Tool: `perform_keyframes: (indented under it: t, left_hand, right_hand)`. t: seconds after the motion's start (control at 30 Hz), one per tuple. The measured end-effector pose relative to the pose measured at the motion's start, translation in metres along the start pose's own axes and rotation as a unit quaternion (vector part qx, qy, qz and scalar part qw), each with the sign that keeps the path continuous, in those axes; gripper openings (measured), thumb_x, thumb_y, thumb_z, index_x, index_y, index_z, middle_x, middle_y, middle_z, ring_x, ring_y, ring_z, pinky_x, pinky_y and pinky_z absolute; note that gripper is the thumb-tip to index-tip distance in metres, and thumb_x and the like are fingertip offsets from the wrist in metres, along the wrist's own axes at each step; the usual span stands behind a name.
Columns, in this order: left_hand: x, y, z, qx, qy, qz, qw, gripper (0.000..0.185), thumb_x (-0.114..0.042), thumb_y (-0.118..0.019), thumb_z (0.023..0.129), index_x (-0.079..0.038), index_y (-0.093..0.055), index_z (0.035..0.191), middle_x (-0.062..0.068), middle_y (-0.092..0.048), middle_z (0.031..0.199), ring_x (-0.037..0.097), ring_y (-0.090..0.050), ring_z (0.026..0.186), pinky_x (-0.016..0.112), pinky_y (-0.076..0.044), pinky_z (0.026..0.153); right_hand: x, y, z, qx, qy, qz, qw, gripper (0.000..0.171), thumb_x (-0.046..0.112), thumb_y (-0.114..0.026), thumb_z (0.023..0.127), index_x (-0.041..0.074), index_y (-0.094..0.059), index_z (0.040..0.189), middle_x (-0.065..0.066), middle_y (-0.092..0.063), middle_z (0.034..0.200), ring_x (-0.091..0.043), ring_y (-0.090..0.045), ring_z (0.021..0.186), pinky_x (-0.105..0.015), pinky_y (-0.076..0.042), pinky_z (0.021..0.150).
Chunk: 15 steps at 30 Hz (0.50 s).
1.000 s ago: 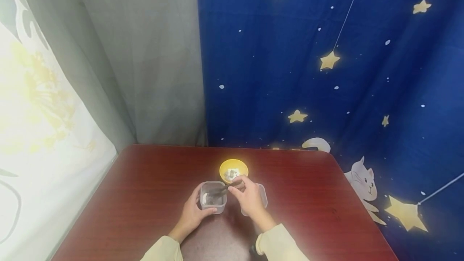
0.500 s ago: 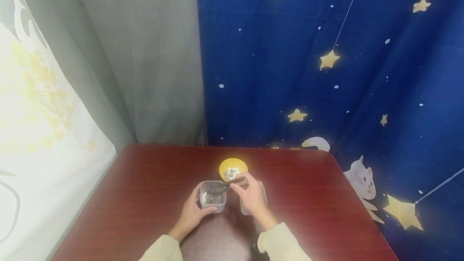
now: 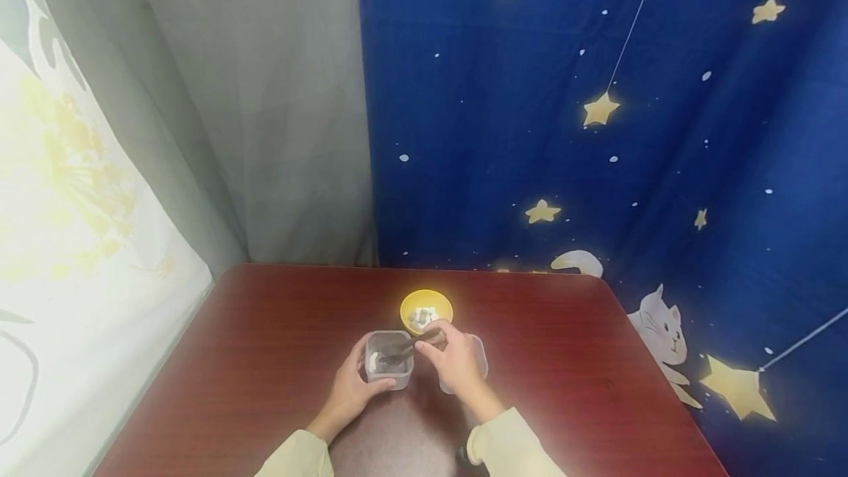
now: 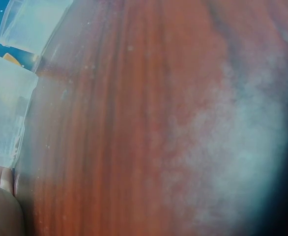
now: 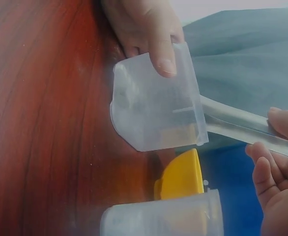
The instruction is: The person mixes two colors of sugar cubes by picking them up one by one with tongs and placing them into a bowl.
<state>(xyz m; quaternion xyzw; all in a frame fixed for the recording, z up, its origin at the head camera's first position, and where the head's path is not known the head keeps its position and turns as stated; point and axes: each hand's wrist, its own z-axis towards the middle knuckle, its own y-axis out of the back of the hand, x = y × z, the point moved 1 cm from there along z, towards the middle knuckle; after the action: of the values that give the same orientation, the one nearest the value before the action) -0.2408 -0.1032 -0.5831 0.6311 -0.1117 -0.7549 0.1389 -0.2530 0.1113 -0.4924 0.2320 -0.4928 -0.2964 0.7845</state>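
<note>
Two hands (image 3: pixel 404 374), container (image 3: pixel 389 359) between (tongs (image 3: pixel 407 347) inside)

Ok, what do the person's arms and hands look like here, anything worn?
Both hands, left hand and right hand, are bare: no gloves, and no rings or watch that I can make out. Both arms wear loose pale cream long sleeves reaching the wrists. No markings visible.

Both forearms, in pale yellow sleeves, enter from 6 o'clock and converge toward the centre. The left hand (image 3: pixel 349 389) lies at 7 o'clock of the right, palm inward, fingers curled in a grip; the thumb presses flat, nail visible in the right wrist view. The right hand (image 3: pixel 453 361) is raised slightly, wrist bent, fingers (image 5: pixel 268 169) and thumb pinching, pointing toward 10 o'clock.
</note>
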Motion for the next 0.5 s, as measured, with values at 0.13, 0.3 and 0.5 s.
perform_keyframes:
  t: [0.13, 0.3, 0.5]
  left_hand:
    - [-0.0004, -0.0005, 0.0003, 0.001, -0.003, 0.003, 1.0, 0.103, -0.031, -0.092, 0.062, -0.011, -0.038, 0.147, 0.01, -0.055, 0.135, 0.029, -0.054, 0.121, 0.047, -0.042, 0.103]
    - [0.0012, -0.0006, 0.0007, -0.002, -0.008, 0.004, 1.0, 0.102, -0.032, -0.092, 0.062, -0.012, -0.039, 0.147, 0.01, -0.056, 0.134, 0.029, -0.055, 0.12, 0.047, -0.043, 0.102]
    - [0.0033, -0.0003, 0.0006, -0.007, -0.017, 0.001, 0.9998, 0.101, -0.03, -0.092, 0.062, -0.012, -0.04, 0.146, 0.01, -0.055, 0.135, 0.031, -0.054, 0.121, 0.047, -0.042, 0.103]
  right_hand:
    - [-0.002, -0.0058, 0.0001, 0.001, 0.014, 0.075, 0.997, 0.021, 0.022, -0.081, 0.079, 0.018, -0.067, 0.094, 0.007, -0.07, 0.071, -0.005, -0.065, 0.064, -0.022, -0.052, 0.058]
    - [-0.0032, -0.0083, -0.0002, -0.001, 0.015, 0.104, 0.994, 0.021, 0.018, -0.081, 0.078, 0.015, -0.067, 0.094, 0.005, -0.069, 0.07, -0.008, -0.065, 0.063, -0.024, -0.053, 0.058]
    - [-0.0034, -0.0086, -0.0001, 0.0, 0.007, 0.098, 0.995, 0.02, 0.019, -0.081, 0.079, 0.017, -0.067, 0.093, 0.005, -0.069, 0.07, -0.007, -0.065, 0.063, -0.024, -0.053, 0.059]
